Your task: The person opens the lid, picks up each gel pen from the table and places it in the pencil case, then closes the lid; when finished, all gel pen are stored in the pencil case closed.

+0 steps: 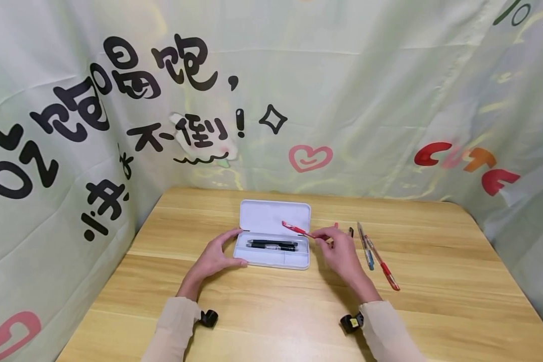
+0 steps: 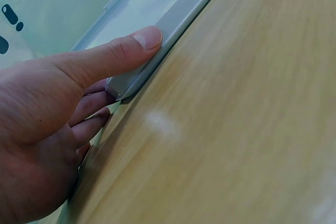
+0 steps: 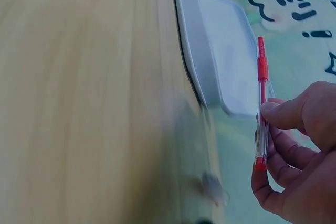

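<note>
Over the open white pencil case (image 1: 274, 241) mid-tabletop (image 1: 434, 311), the right hand (image 1: 341, 254) pinches a red pen (image 1: 295, 230) between thumb and fingers, while the left hand (image 1: 214, 256) steadies the case's corner, thumb pressed flat. Loading looks underway; next, lower it alongside the black pens (image 1: 271, 245).
</note>
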`<state>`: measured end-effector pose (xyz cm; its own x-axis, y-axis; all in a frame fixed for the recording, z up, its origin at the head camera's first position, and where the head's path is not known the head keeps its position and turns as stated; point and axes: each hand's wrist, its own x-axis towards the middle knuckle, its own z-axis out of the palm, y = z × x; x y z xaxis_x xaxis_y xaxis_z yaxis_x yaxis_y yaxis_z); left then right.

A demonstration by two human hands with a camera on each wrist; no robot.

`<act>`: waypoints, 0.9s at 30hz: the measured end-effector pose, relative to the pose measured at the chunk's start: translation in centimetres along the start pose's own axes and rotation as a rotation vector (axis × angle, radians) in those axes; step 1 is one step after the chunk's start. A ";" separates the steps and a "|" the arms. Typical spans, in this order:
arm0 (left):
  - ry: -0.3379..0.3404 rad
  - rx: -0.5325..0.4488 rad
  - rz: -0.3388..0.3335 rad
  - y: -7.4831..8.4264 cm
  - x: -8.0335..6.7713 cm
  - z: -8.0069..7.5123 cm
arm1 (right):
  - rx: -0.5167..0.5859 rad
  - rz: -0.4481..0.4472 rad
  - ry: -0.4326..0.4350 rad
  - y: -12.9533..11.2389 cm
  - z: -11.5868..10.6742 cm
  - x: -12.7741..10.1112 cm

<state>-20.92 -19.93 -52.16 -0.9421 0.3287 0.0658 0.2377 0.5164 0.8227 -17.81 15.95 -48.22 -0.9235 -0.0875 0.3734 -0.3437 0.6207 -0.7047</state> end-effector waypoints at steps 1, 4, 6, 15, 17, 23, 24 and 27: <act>0.000 -0.001 -0.001 0.0 0.0 0.0 | 0.005 -0.003 -0.003 -0.2 0.4 0.2; 0.000 -0.002 -0.006 -0.1 0.0 0.0 | 0.017 -0.016 -0.017 -0.7 1.4 0.7; 0.001 -0.001 -0.010 -0.1 0.0 0.0 | 0.020 -0.011 -0.036 -1.1 2.0 1.1; 0.002 0.000 -0.004 -0.2 0.1 0.0 | -0.026 -0.013 -0.102 -2.5 4.1 2.5; 0.000 -0.002 -0.001 0.0 0.1 -0.1 | -0.052 -0.025 -0.106 -2.7 4.6 2.7; 0.000 -0.005 0.000 0.1 0.0 -0.1 | -0.119 -0.045 -0.138 -3.1 5.8 3.3; 0.000 -0.007 -0.002 0.1 0.0 -0.1 | -0.129 -0.055 -0.142 -3.1 6.0 3.4; -0.002 -0.014 -0.006 0.1 0.0 0.0 | -0.153 -0.071 -0.151 -3.2 6.5 3.4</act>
<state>-20.94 -19.91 -52.10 -0.9429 0.3277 0.0598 0.2289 0.5070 0.8310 -20.94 8.61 -48.55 -0.9167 -0.2442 0.3162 -0.3900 0.7187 -0.5756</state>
